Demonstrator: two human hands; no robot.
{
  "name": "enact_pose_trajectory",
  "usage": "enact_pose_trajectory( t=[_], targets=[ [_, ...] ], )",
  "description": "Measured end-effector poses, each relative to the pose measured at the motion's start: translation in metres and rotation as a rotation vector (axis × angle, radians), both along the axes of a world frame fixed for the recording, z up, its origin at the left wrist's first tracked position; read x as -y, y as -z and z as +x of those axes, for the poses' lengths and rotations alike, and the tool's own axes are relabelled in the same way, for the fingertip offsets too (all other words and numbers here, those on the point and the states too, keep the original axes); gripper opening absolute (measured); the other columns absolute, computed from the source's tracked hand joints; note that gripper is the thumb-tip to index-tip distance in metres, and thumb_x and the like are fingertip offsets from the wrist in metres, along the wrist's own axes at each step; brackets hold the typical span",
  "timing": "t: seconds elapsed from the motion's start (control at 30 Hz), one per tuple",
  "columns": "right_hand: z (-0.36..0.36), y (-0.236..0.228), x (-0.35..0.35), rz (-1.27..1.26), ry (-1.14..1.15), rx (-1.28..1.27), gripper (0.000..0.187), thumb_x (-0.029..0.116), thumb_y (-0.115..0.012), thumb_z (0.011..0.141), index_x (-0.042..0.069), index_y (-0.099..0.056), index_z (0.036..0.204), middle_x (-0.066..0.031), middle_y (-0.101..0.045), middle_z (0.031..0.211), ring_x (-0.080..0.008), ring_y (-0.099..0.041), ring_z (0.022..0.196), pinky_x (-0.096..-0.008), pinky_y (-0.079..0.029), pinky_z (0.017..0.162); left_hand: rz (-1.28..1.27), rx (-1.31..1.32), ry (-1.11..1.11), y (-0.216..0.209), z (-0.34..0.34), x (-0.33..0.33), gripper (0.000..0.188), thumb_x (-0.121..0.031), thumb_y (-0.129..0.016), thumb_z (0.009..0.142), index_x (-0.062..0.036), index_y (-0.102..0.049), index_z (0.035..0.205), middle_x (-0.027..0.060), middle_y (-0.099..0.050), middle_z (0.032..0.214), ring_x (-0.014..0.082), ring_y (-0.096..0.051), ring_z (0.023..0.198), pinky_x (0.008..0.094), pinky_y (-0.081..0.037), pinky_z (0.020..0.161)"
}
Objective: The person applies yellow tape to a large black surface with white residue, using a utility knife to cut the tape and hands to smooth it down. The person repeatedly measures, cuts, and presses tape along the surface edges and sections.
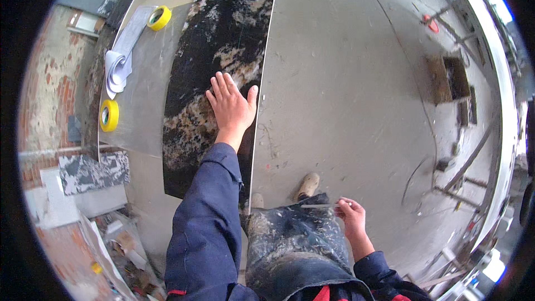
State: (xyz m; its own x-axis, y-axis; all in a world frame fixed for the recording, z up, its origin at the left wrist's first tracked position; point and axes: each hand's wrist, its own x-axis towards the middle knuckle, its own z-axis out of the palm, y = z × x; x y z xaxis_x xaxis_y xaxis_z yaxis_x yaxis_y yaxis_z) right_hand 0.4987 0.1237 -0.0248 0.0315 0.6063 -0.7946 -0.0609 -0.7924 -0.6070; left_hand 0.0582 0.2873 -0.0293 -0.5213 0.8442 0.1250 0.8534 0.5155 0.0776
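A: While the person stood at the edge of the table, where was the left hand [231,106]?

B: It lay flat, fingers spread wide and gripping nothing, palm down on the dark slab of black stone veined with cream and tan [214,56], a little left of the frame's middle. The thumb reached to the slab's right edge.

A: And the slab itself?

B: It ran from the top centre of the frame down toward the lower left, resting on a grey metal-topped table [146,95]. Right of it was bare grey concrete floor [345,89].

A: The right hand [352,218]?

B: Low in the frame, right of centre, beside paint-spattered trousers. Its fingers were pinched narrowly round a thin, pale, stick-like tool [320,205] that pointed left; what kind of tool, I couldn't tell.

A: Anything else on the table?

B: Two rolls of yellow tape, one at the upper left [159,17], one at the left edge [109,115], with a curled sheet of white paper [118,69] between them. A smaller grey-and-white speckled stone slab [93,171] sat at the lower left, off the table
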Motion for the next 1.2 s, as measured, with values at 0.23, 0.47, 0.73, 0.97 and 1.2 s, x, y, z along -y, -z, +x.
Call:
enact_pose_trajectory(
  t=[0.23,0.47,0.73,0.97,1.2],
  targets=[
    [0.036,-0.046,-0.164,0.202,0.039,0.074,0.024,0.017,-0.072,0.100,-0.002,-0.069,0.114,-0.0068,-0.073,0.096,-0.0143,-0.069,0.081,-0.0276,-0.056,0.071,-0.024,0.082,-0.159,-0.011,0.004,-0.062,0.091,-0.061,-0.042,0.105,0.0100,-0.025,0.160,0.0289,-0.022,0.169,0.0423,-0.017,0.159,0.0606,-0.015,0.127],
    [-0.046,-0.084,-0.332,0.378,-0.151,0.142,0.025,0.021,-0.071,0.102,-0.001,-0.071,0.114,-0.0048,-0.072,0.099,-0.0140,-0.071,0.082,-0.0264,-0.057,0.069,0.043,0.117,-0.234,-0.016,-0.031,-0.168,0.091,-0.061,-0.043,0.104,0.0096,-0.027,0.160,0.0277,-0.023,0.170,0.0412,-0.018,0.159,0.0602,-0.012,0.127],
    [-0.129,-0.105,-0.541,0.656,-0.375,0.447,0.018,0.015,-0.073,0.099,0.000,-0.074,0.109,-0.0026,-0.066,0.083,-0.0090,-0.059,0.064,-0.0255,-0.049,0.058,0.111,0.121,-0.181,-0.018,-0.083,-0.344,0.091,-0.060,-0.047,0.103,0.0095,-0.031,0.158,0.0296,-0.030,0.166,0.0433,-0.020,0.158,0.0623,-0.013,0.126],
    [-0.222,-0.169,-0.693,0.756,-0.220,0.307,0.016,0.009,-0.068,0.099,-0.001,-0.068,0.110,-0.0038,-0.067,0.086,-0.0128,-0.063,0.072,-0.0268,-0.051,0.067,0.085,0.185,-0.105,-0.022,-0.105,-0.458,0.089,-0.060,-0.046,0.103,0.0075,-0.032,0.159,0.0267,-0.026,0.169,0.0407,-0.018,0.159,0.0605,-0.013,0.127],
    [-0.381,-0.187,-0.819,0.848,-0.507,0.119,0.014,0.006,-0.068,0.097,-0.004,-0.071,0.106,-0.0084,-0.073,0.093,-0.0153,-0.069,0.082,-0.0302,-0.057,0.075,0.056,0.279,-0.084,-0.033,-0.113,-0.526,0.090,-0.061,-0.048,0.102,0.0060,-0.032,0.160,0.0239,-0.024,0.170,0.0388,-0.017,0.160,0.0596,-0.012,0.128]
  ],
)
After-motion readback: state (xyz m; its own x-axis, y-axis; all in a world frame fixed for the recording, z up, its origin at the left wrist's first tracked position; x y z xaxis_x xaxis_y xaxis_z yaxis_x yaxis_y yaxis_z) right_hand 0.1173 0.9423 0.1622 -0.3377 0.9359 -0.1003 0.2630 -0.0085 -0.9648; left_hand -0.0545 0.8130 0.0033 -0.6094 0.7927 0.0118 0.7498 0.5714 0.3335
